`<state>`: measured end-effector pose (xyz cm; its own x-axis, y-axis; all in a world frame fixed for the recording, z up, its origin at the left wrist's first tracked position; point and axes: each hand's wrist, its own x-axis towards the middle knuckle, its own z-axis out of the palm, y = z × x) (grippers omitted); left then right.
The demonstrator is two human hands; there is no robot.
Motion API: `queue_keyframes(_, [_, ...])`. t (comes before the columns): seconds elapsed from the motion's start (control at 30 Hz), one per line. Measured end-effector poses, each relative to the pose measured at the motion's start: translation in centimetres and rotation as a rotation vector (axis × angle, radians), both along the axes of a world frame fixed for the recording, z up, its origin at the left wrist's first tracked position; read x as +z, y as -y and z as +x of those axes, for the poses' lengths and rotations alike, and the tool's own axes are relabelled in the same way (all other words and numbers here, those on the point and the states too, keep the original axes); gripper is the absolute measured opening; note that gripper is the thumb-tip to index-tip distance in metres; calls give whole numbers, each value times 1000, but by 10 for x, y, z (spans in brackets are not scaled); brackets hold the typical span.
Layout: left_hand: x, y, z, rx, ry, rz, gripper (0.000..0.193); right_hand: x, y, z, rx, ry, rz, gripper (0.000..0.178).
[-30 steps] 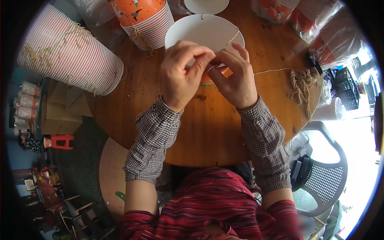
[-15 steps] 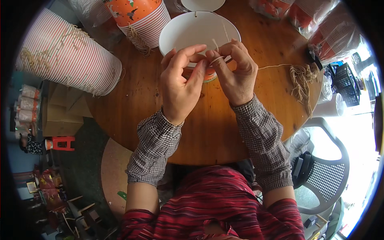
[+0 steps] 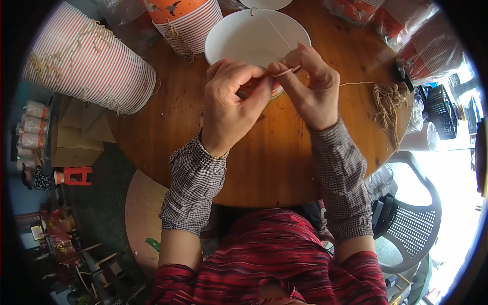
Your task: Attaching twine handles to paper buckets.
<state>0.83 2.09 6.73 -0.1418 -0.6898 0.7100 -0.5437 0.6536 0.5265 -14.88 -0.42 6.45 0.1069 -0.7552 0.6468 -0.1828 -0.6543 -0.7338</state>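
A paper bucket [image 3: 249, 40] with a white inside and an orange printed outside stands at the table's far side, tilted toward me. At its near rim, my left hand [image 3: 229, 104] pinches a thin beige cord [image 3: 287, 72] between thumb and fingers. My right hand [image 3: 317, 89] has the same cord looped over its thumb and gripped with the forefinger. From a hole in the bucket's far rim, a strand runs down inside to the right hand. My fingers cover most of the near rim and the cord's end.
Nested stacks of paper buckets with cord handles lie at the left [image 3: 96, 66] and stand at the far left [image 3: 190, 25]. A bundle of loose cord [image 3: 389, 101] hangs over the table's right edge. Plastic-wrapped buckets [image 3: 432, 51] sit far right; a grey chair [image 3: 414, 223] stands beside the table.
My fingertips have drawn closer around the cord, and the left fingers have closed into a pinch. The right hand has shifted slightly right; the loose cord tip is no longer visible.
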Motion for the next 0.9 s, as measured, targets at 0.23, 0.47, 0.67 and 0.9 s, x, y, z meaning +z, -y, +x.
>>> queue_keyframes(0.23, [10,-5,8,-88,-409,389,15,-1,10,-16,206,346,-12,21])
queue_keyframes(0.47, [4,-2,9,-66,-401,315,18,4,5,-16,154,3,-83,15])
queue_keyframes(0.67, [3,-3,13,-50,-369,326,18,-2,11,-13,122,-139,-212,17])
queue_keyframes(0.9, [3,-2,10,-76,-345,273,12,-6,7,-10,61,46,-42,8])
